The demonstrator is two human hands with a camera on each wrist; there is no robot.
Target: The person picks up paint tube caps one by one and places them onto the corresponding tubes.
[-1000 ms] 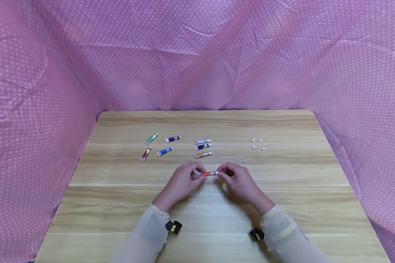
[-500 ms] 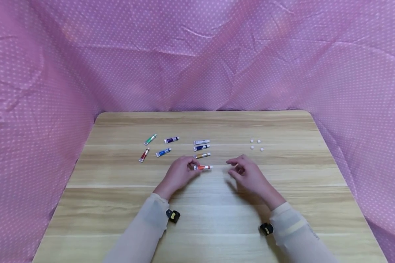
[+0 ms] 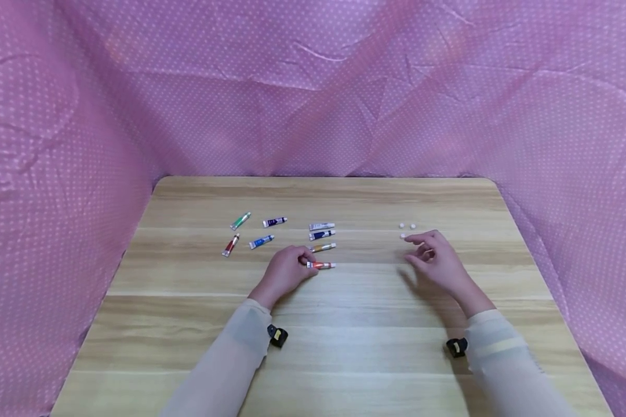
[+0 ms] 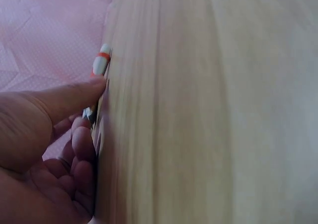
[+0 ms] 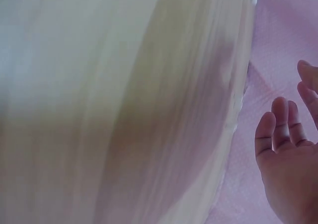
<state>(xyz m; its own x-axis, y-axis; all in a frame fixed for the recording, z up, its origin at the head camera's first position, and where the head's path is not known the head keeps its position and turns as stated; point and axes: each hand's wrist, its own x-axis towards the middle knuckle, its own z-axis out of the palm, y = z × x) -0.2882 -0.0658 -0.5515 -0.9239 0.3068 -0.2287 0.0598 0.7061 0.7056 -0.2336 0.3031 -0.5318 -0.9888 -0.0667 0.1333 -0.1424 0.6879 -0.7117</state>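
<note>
Head view: left hand (image 3: 286, 270) fingers pinch the orange tube (image 3: 326, 265) at the surface (image 3: 365, 336), near the ochre tube (image 3: 324, 247), right hand (image 3: 440, 263) fingers parted beside white caps (image 3: 401, 226); a light, level release likely works best.

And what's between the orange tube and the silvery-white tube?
In the head view, two tubes: the ochre tube, nearer the orange tube, and the dark blue tube, nearer the silvery-white tube.

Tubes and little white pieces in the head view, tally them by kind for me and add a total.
Tubes: 8, counting the orange tube in the left hand
Small white pieces: 3 visible; the right hand may hide more
Total visible: 11
</note>
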